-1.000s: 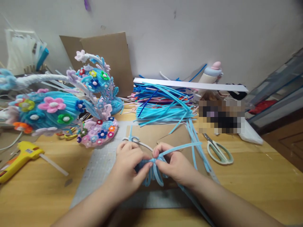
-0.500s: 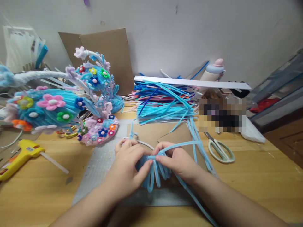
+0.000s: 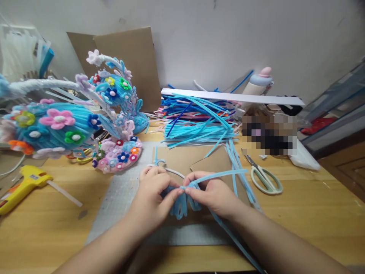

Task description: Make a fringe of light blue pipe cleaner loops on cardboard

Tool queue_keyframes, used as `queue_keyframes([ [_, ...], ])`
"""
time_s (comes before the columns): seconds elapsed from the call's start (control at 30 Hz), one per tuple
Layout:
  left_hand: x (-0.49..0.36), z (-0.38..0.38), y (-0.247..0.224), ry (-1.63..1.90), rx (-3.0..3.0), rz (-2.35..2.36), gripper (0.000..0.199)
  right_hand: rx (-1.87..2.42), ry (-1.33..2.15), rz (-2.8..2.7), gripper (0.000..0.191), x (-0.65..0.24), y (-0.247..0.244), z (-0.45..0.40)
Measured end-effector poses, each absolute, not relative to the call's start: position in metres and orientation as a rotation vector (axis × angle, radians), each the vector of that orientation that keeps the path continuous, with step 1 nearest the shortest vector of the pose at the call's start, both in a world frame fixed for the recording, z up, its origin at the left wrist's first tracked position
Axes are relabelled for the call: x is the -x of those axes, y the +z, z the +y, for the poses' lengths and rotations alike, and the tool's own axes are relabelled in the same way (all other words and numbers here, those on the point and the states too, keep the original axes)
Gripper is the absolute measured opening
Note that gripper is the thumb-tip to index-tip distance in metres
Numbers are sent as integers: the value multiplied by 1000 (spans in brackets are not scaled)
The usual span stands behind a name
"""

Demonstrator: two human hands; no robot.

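Note:
Between my two hands is a bundle of light blue pipe cleaners (image 3: 179, 208), bent into hanging loops. My left hand (image 3: 155, 194) pinches it from the left, thumb and forefinger pressed together at its top. From the right, my right hand (image 3: 209, 192) grips the same pipe cleaners close to the left fingertips. One light blue end sticks out past the right hand, and a longer strand (image 3: 234, 236) runs down under the right forearm. A white stem with a blue tie (image 3: 156, 160) shows behind the left hand. Fingers cover part of the bundle.
Under the hands lie cardboard (image 3: 173, 158) and a grey cutting mat (image 3: 114, 201). Scissors (image 3: 266, 179) rest at the right, a yellow glue gun (image 3: 31, 184) at the left. Flowered pipe-cleaner ornaments (image 3: 59, 121) stand at the left. Behind is a pipe-cleaner pile (image 3: 199, 133).
My fingertips have drawn closer together on the pipe cleaners. The hanging loops have shifted and look more bunched. The view has tilted slightly.

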State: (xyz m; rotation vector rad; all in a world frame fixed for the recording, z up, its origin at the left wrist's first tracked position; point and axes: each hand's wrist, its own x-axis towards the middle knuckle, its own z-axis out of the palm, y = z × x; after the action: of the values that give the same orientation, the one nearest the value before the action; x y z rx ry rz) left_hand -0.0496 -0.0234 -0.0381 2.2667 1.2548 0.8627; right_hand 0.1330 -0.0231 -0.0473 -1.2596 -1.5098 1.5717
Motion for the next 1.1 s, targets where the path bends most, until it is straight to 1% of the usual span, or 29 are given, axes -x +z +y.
queue_keyframes([
  [0.2, 50, -24, -38, 840, -2268, 1247, 10, 1221, 1517, -1601, 15, -133, -47, -22],
  [0.63, 50, -24, -40, 855, -2271, 1194, 8, 1168, 1479, -1610, 14, -132, -54, -24],
  [0.73, 51, -24, -39, 846, -2266, 1202, 8, 1148, 1522, -1568, 16, -132, -56, -23],
  [0.87, 54, -23, -37, 864, -2217, 1272, 5, 1057, 1677, -1412, 20, -134, -55, -21],
  [1.1, 53, -23, -37, 811, -2243, 1233, 4, 1122, 1599, -1471, 14, -136, -53, -20],
])
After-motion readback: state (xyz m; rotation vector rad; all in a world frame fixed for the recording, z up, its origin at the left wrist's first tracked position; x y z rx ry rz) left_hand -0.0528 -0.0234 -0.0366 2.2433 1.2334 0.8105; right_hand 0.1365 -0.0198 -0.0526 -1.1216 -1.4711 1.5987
